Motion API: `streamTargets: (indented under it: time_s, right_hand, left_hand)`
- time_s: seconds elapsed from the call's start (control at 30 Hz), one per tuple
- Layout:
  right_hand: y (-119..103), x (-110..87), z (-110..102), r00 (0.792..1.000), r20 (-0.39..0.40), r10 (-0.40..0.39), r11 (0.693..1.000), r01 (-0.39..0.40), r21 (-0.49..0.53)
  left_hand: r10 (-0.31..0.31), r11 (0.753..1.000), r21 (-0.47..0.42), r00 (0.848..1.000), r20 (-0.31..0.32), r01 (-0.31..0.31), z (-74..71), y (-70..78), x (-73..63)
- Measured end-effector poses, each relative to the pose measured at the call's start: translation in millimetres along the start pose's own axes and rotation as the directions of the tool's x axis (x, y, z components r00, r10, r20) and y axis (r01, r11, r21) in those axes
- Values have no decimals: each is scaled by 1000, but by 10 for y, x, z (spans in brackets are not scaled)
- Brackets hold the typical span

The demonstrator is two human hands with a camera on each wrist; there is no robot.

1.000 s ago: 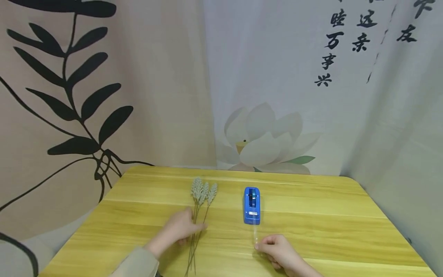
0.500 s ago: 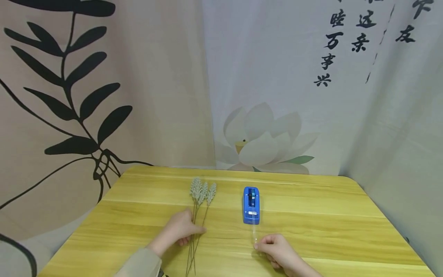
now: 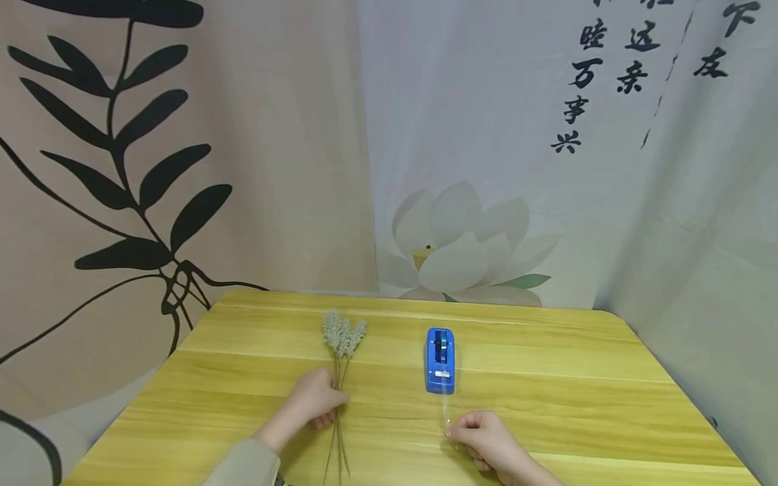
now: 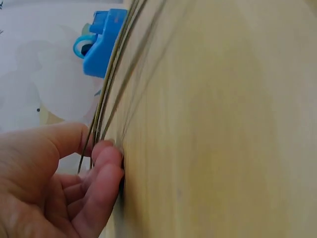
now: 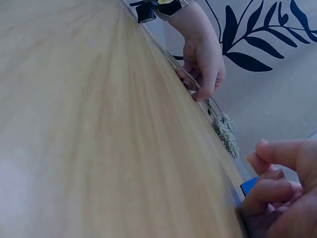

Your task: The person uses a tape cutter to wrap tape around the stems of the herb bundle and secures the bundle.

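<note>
Thumb and fingers of my left hand [image 3: 313, 399] pinch the thin stems [image 4: 115, 62] of several dried flower sprigs [image 3: 343, 335], just above the table. Their grey-green, wheat-like heads lie together, pointing to the table's far side, while the stem ends fan out toward me. To the right stands a blue tape dispenser [image 3: 440, 361]. From its front a strip of clear tape [image 3: 446, 407] runs toward me, its end pinched between thumb and forefinger of my right hand [image 3: 491, 440]. In the right wrist view the dispenser is mostly hidden behind the right hand's fingers [image 5: 270, 191].
The wood-grain table [image 3: 577, 385] ends at a printed curtain [image 3: 292, 169] with black leaves, a lotus and writing. A dark camera mount [image 5: 147, 11] sits on the left wrist.
My left hand has drawn the spread stems together and a little left; the sprig that stood apart now lies against the others. The right hand holds the tape end almost where it was.
</note>
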State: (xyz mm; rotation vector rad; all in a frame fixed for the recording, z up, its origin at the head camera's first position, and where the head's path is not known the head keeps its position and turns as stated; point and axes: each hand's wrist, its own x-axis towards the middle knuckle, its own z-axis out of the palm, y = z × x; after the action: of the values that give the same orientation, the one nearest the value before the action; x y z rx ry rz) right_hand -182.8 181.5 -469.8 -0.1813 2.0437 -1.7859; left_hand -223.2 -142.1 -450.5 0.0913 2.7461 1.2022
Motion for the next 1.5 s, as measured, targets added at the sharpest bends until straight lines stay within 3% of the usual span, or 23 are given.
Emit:
streamTargets:
  time_s: [0.27, 0.37, 0.47, 0.57, 0.7, 0.8, 0.97, 1.1, 1.33, 1.4, 1.5]
  right_hand:
    - [0, -18, -4, 1000, 5, -17, 1000, 17, -5]
    - [3, -15, -4, 1000, 8, -12, 1000, 12, 6]
    - [1, -9, -8, 1000, 15, -3, 999, 2, 34]
    - [-4, -7, -16, 1000, 25, 4, 999, -5, 50]
    - [-29, -7, -40, 999, 34, 4, 998, -6, 58]
    - [-66, -10, -67, 999, 38, 0, 998, -3, 66]
    - [-155, -30, -121, 998, 63, -13, 997, 9, 74]
    - [-212, -28, -137, 995, 98, -22, 997, 14, 82]
    - [-270, -12, -133, 988, 152, -18, 995, 3, 100]
    - [-286, 1, -139, 988, 157, -13, 995, -3, 99]
    - [-311, 18, -156, 987, 160, -5, 995, -12, 100]
  left_hand:
    - [27, 994, -111, 995, 93, -16, -99, 35, -44]
    - [41, 990, -141, 994, 99, -27, -146, 47, -51]
    - [63, 989, -139, 997, 52, -55, -192, 54, -48]
    - [90, 993, -69, 994, -57, -94, -250, 60, -42]
    - [149, 988, 80, 966, -210, -135, -349, 49, -44]
    - [163, 984, 104, 957, -239, -142, -426, 38, -60]
    - [132, 991, 50, 972, -195, -124, -529, 79, -119]
    - [143, 990, 48, 973, -180, -136, -604, 125, -226]
    - [243, 969, 97, 955, -168, -229, -748, 170, -449]
    - [293, 954, 102, 948, -126, -282, -774, 173, -505]
    - [390, 916, 111, 921, -13, -386, -776, 147, -575]
